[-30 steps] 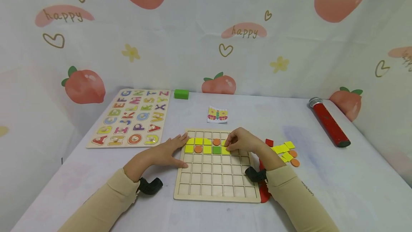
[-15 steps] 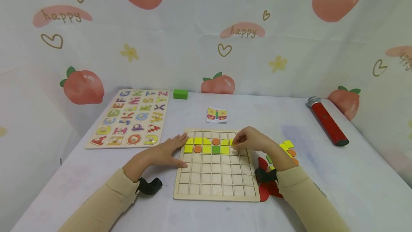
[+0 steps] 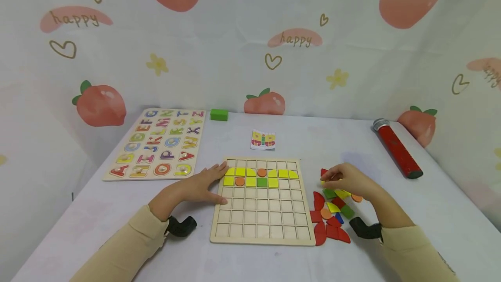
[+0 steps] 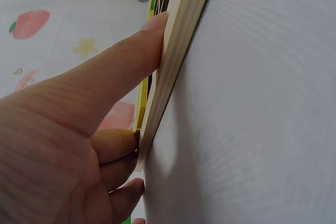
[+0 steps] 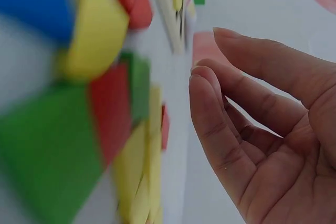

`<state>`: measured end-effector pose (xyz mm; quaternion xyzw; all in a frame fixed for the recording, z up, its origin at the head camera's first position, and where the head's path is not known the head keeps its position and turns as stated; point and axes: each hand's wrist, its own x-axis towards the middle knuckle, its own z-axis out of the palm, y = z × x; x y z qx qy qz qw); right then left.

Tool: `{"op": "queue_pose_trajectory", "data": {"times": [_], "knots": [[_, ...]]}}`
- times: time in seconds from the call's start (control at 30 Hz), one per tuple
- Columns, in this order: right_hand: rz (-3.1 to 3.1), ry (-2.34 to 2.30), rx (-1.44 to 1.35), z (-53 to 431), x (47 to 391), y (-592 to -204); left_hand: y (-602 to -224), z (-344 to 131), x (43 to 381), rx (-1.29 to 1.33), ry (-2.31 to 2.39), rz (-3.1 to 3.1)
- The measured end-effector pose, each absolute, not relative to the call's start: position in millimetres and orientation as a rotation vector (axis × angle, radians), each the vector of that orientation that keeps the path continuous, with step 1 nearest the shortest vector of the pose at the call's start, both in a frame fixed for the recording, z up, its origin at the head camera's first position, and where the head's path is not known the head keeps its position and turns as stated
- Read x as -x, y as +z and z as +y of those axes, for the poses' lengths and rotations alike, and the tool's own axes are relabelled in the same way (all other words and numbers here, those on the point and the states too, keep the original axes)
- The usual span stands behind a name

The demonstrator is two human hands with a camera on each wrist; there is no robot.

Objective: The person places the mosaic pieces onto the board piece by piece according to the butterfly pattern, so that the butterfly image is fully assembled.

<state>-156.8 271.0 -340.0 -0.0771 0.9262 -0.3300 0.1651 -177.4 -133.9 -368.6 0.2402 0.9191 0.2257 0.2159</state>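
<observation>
A wooden grid board [image 3: 264,216] lies mid-table with two rows of tiles. Yellow tiles [image 3: 282,173], orange discs [image 3: 262,172] and a green square [image 3: 262,182] sit in its cells. Against the board's left edge rests my left hand [image 3: 200,185], fingers spread; the left wrist view shows its thumb [image 4: 123,56] on the rim. My right hand [image 3: 349,182] hovers over the loose tiles to the right of the board. Its fingers are slightly bent, and nothing is between thumb and fingertips in the right wrist view. It hides part of the pile.
Loose red pieces [image 3: 320,233], a green tile [image 3: 347,211] and an orange disc [image 3: 325,213] lie along the board's right side. Behind the board is a butterfly picture card [image 3: 263,139]. Farther out are an alphabet board [image 3: 156,142], a green block [image 3: 219,115] and a red microphone [image 3: 398,149].
My right hand has left the board and moved right to the loose tiles. A rounded yellow tile now shows at the right end of the upper tile row. The left hand stays put.
</observation>
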Motion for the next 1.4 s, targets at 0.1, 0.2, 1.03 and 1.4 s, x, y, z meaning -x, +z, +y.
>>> {"op": "queue_pose_trajectory", "data": {"times": [0.1,0.2,1.03,1.4], "knots": [[2.64,-0.904,0.15,284.0,148.0,-340.8,-368.4,-134.0,177.3,-0.664,0.629,2.545],[2.637,-0.889,0.102,298.6,140.6,-343.6,-367.9,-133.8,176.7,-0.659,0.631,2.544],[2.688,-0.977,-0.206,348.7,125.2,-372.3,-367.0,-134.0,175.3,-0.66,0.63,2.541],[2.699,-0.965,-0.15,345.2,125.3,-368.3,-366.7,-134.0,176.5,-0.635,0.618,2.55]]}}
